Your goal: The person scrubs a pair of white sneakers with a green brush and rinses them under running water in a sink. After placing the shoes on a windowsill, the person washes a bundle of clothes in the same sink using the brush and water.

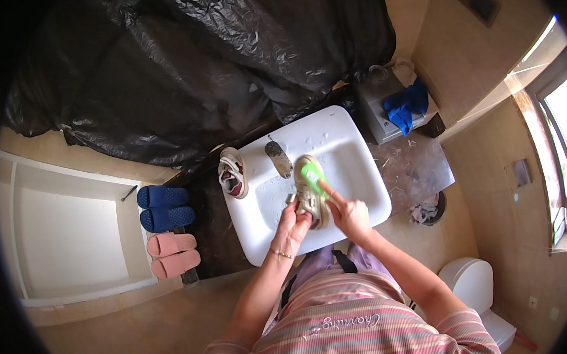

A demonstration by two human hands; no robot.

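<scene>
Over the white sink, my left hand grips a pale sneaker near its heel end, with the toe pointing away from me. My right hand is closed round a bright green brush, its index finger stretched along the back. The brush rests against the sneaker's upper toward the toe; its bristles are hidden. A second sneaker, white with dark red parts, sits on the sink's left rim. Between the two shoes stands the metal faucet.
Black plastic sheeting hangs beyond the sink. Blue slippers and pink slippers lie at the left beside a white cabinet. To the right are a blue cloth on a grey box, a waste bin and a white toilet.
</scene>
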